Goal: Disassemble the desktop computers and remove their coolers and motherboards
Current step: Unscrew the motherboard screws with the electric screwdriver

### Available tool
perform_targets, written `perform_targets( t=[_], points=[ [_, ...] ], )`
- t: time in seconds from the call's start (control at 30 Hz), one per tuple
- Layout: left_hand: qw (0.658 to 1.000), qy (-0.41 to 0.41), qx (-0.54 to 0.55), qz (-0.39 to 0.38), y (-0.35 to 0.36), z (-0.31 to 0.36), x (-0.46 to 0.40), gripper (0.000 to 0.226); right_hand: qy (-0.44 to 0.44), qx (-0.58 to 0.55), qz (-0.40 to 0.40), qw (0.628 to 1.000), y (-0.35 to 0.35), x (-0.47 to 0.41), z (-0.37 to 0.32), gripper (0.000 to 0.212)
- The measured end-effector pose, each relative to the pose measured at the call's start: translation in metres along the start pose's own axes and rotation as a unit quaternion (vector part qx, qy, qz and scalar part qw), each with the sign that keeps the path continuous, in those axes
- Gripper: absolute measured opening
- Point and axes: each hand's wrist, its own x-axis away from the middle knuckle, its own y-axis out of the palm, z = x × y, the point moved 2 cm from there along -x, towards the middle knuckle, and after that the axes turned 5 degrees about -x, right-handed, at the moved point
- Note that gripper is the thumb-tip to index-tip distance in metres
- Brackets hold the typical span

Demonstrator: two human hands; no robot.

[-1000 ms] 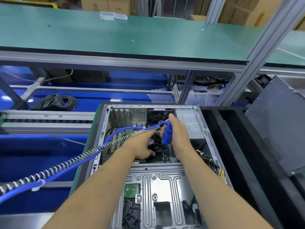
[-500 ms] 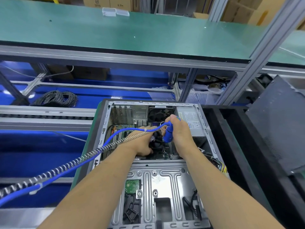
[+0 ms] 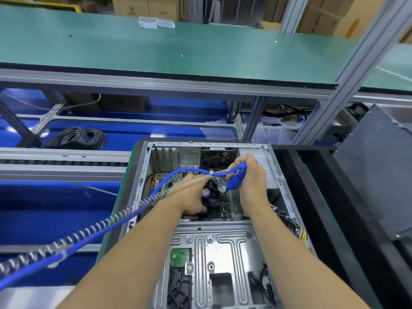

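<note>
An open desktop case (image 3: 276, 197) lies flat in front of me, its green motherboard (image 3: 171, 177) showing inside. My right hand (image 3: 252, 179) grips a blue powered screwdriver (image 3: 236, 178) held upright, tip down at the board beside the black CPU cooler (image 3: 211, 192). My left hand (image 3: 191, 197) is inside the case with its fingers curled around the cooler's near side. A blue hose and coiled cable (image 3: 116, 217) run from the screwdriver across my left forearm to the lower left. The screw under the tip is hidden.
A silver drive cage (image 3: 220, 253) covers the near half of the case. A rear fan (image 3: 217, 157) and a power supply (image 3: 265, 166) sit at the far end. A black bin (image 3: 334, 208) stands on the right. A coil of black cable (image 3: 78, 137) lies on the blue belt.
Both hands stay at the cooler, hardly moving inside the case. My head has tilted up a little, so the case sits lower in view.
</note>
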Motion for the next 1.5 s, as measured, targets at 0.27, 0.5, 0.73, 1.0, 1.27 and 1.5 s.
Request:
perform_targets(
  t=[0.27, 0.5, 0.73, 1.0, 1.27, 1.5],
  points=[
    [0.998, -0.015, 0.041, 0.034, -0.005, -0.001, 0.002, 0.106, -0.016, 0.046, 0.033, 0.998, 0.018, -0.017, -0.007, 0.034],
    [0.993, -0.018, 0.108, 0.036, -0.010, -0.018, 0.006, 0.111, 0.021, 0.048, 0.045, 0.998, 0.027, -0.025, -0.003, 0.042],
    [0.984, 0.052, 0.096, 0.143, -0.029, 0.004, 0.016, 0.097, -0.060, 0.039, 0.028, 0.997, 0.031, -0.023, -0.032, 0.035],
    [0.945, -0.104, 0.205, 0.232, -0.049, 0.008, 0.036, 0.103, -0.046, 0.144, -0.075, 0.986, 0.034, -0.015, -0.063, 0.051],
    [0.880, -0.180, 0.383, 0.216, -0.069, 0.023, 0.058, 0.092, -0.149, 0.289, -0.106, 0.940, 0.026, 0.013, -0.083, 0.033],
    [0.961, -0.084, 0.224, 0.140, -0.068, 0.028, 0.072, 0.054, -0.116, 0.354, -0.114, 0.921, 0.016, 0.033, -0.069, 0.029]
  ],
)
